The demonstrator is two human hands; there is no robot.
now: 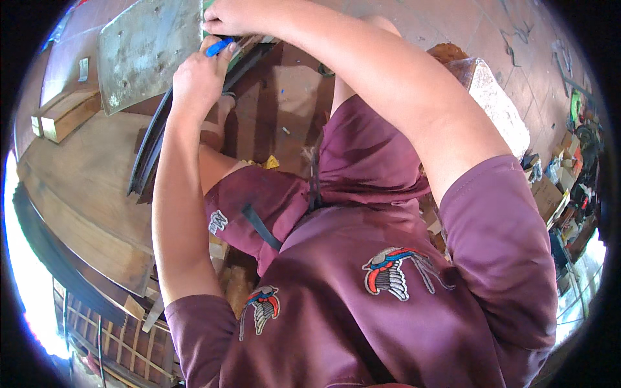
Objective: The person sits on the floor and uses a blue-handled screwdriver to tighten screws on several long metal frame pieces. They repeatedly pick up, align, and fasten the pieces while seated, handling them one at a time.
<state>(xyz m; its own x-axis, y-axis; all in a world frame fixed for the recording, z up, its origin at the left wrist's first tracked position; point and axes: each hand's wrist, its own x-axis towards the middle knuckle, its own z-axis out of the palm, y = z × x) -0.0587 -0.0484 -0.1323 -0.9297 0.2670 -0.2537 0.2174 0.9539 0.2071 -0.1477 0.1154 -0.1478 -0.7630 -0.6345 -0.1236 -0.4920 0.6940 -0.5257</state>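
My left hand (199,74) is closed near the top left, with a small blue piece (220,46) pinched between thumb and fingers; its exact kind cannot be told. Just above it, my right hand (238,16) has its fingers curled together by the picture's top edge, and what they hold is hidden. Both hands are beside the edge of a grey, stained flat sheet (149,55). Long dark channelled strips (150,152) run under my left wrist and up toward the right hand.
A worn wooden board (84,187) lies at the left, with a wooden block (68,115) on it. A wooden lattice (119,346) is at lower left. Behind my right arm sits a white wrapped bundle (498,103). Assorted clutter (566,181) covers the tiled floor (446,29) at the far right.
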